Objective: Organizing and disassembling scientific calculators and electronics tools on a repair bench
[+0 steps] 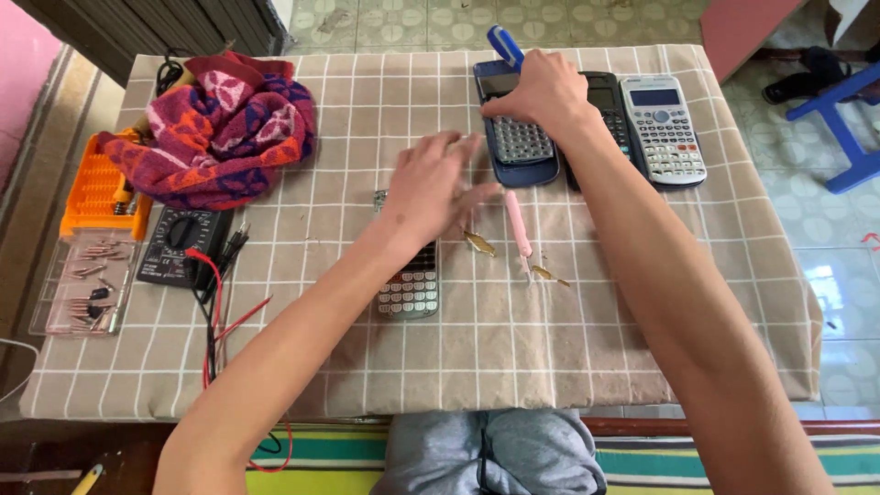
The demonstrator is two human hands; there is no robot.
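Checked tablecloth [550,348]; pale tiled floor [412,23]; blue chair [848,119]

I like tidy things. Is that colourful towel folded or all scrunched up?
Scrunched up. The towel sits in a lumpy heap with loose folds, partly over the orange tray.

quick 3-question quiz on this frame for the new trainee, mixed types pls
1. True or false: the right hand rests on the blue calculator.
2. What lies partly under the left hand?
A. the multimeter
B. a grey calculator
C. the patterned cloth
3. Fill in: the pink tool lies to the ____ of the left hand, as the camera sees it.

Key: 1 true; 2 B; 3 right
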